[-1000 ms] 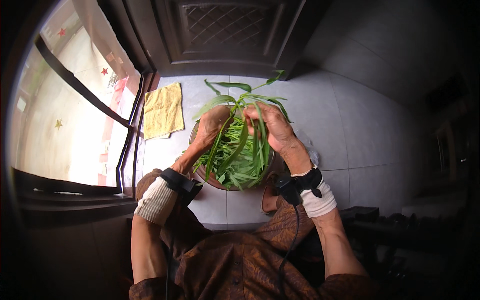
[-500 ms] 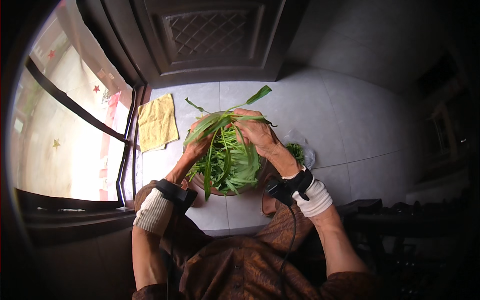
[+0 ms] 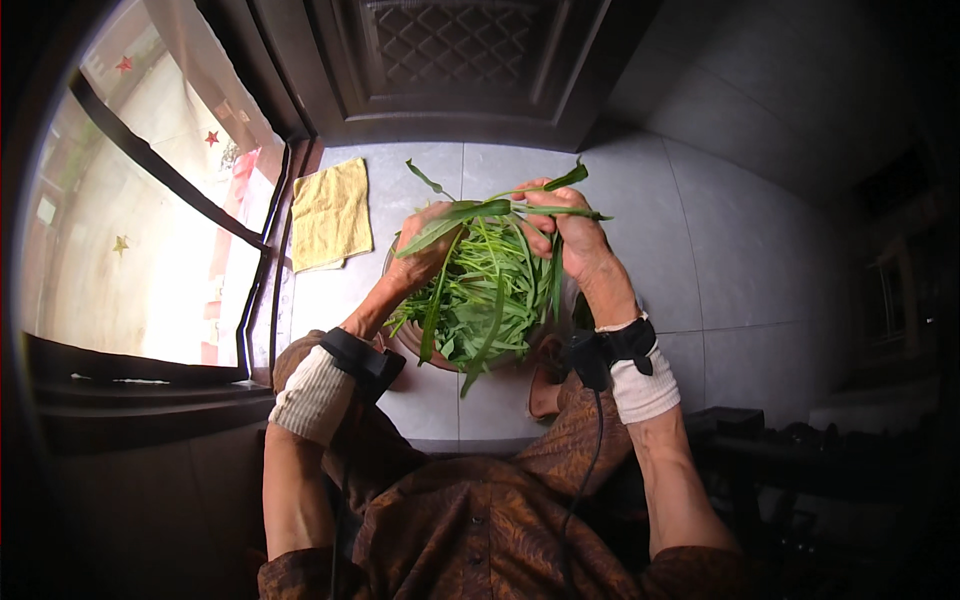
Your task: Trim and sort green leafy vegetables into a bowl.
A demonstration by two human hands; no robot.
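Observation:
Over a wide brownish basin (image 3: 408, 346) full of cut leafy greens (image 3: 487, 290), both my hands hold long-leaved water spinach stems (image 3: 490, 209). My left hand (image 3: 424, 244) is closed around a bunch, and leaves hang from it down over the basin. My right hand (image 3: 574, 230) pinches stem ends and leaves that stick out past its fingers. A few long leaves stretch between the two hands. The exact grip of my left fingers is partly hidden by leaves.
A folded yellow cloth (image 3: 332, 214) lies on the grey tiled floor (image 3: 640, 220) to the left of the basin. A dark panelled door (image 3: 455, 118) stands beyond. Glass panels with star stickers (image 3: 121, 244) are at the left. My foot (image 3: 545, 388) rests beside the basin.
My right hand has moved right, away from my left hand, pulling leaves with it. The clear bag of greens beside my right wrist is now mostly hidden. The whole view has shifted slightly.

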